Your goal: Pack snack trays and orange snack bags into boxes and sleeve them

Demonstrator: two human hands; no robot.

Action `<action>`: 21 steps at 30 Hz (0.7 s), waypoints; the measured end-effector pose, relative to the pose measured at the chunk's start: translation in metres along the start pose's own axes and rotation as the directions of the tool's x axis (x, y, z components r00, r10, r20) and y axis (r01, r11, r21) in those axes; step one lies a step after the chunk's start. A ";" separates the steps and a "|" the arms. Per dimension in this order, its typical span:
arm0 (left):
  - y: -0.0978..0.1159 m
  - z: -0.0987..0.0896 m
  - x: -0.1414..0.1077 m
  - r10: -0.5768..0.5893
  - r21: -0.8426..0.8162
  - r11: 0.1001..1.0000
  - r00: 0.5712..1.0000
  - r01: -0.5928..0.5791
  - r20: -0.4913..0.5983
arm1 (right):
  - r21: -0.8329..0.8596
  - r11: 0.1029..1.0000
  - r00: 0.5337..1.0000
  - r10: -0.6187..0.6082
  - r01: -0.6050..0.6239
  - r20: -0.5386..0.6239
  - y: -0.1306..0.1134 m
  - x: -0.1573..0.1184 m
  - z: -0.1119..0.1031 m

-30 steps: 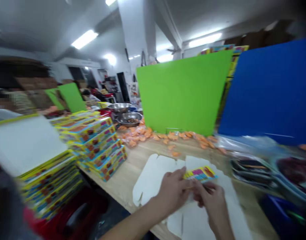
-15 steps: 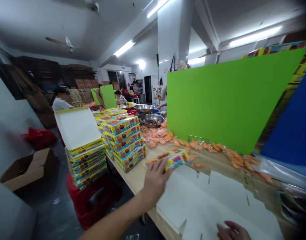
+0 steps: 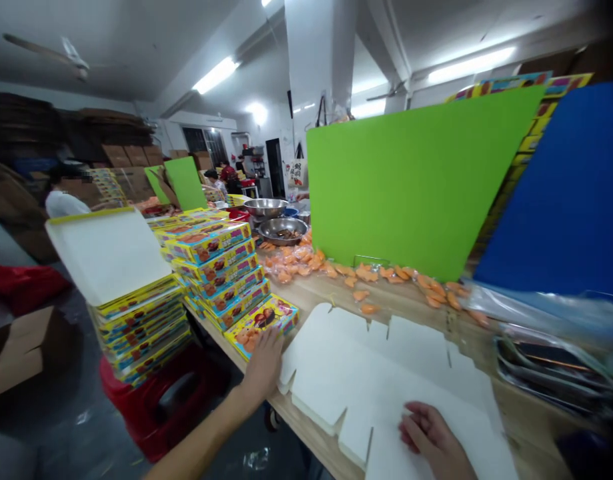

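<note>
My left hand (image 3: pixel 265 357) lies on the near edge of a printed yellow-and-blue box (image 3: pixel 266 321), which rests flat on the table against a stack of similar boxes (image 3: pixel 226 280). Its fingers reach over the top of the box; the thumb is hidden. Over a pile of flat, unfolded white cardboard blanks (image 3: pixel 366 360), my right hand (image 3: pixel 431 437) hovers or rests lightly; I cannot tell which. Its fingers are loosely bent, with nothing visible in them. The blanks have slits and notched edges.
Orange wrapped pieces (image 3: pixel 306 260) lie along the table behind, near metal bowls (image 3: pixel 283 230). A green board (image 3: pixel 406 187) stands upright at the back. Left, a red stool (image 3: pixel 136 413) bears stacked boxes (image 3: pixel 141 327), with an open white-lined lid above. A person (image 3: pixel 66 197) is farther off.
My left hand has moved the box left and down from above the table to beside the stack. My right hand has come further into view over the white blanks. The view has turned right.
</note>
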State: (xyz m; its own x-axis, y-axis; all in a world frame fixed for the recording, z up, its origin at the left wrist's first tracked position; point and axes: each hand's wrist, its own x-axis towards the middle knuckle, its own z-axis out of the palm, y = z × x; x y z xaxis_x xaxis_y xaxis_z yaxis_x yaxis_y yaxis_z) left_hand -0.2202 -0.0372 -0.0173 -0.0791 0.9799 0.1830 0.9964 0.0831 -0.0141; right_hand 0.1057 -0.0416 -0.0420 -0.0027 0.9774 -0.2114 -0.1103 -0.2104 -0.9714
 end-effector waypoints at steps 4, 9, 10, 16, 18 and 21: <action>0.016 -0.001 0.014 -0.001 -0.112 0.994 0.999 -0.005 -0.049 | -0.119 0.990 0.997 -0.072 0.075 0.031 0.006 0.000 -0.016; 0.045 0.015 0.021 0.081 -0.234 0.969 0.997 -0.082 -0.013 | -0.725 0.688 0.923 -0.293 0.024 -0.248 -0.009 -0.010 -0.064; 0.049 0.018 0.022 0.071 -0.243 0.968 0.997 -0.061 0.030 | -0.810 0.583 0.905 -0.311 -0.061 -0.291 -0.013 -0.013 -0.072; 0.053 0.013 0.031 -0.057 -0.263 0.961 0.992 0.086 0.115 | -0.862 0.420 0.922 -0.128 -0.285 -0.367 -0.018 -0.024 -0.085; 0.055 0.006 0.031 -0.056 -0.284 0.955 0.990 0.092 0.132 | -0.842 0.476 0.927 -0.130 -0.253 -0.352 -0.012 -0.023 -0.083; 0.058 -0.008 0.029 -0.058 -0.263 0.962 0.996 0.073 0.065 | -0.842 0.498 0.905 -0.230 -0.206 -0.357 -0.008 -0.020 -0.084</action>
State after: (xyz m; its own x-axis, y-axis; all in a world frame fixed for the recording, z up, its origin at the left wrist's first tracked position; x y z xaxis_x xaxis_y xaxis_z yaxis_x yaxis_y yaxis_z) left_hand -0.1641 -0.0057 -0.0050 -0.1386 0.9832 0.1188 0.9605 0.1042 0.2579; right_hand 0.1903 -0.0615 -0.0395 0.3782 0.9257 -0.0071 0.7827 -0.3238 -0.5316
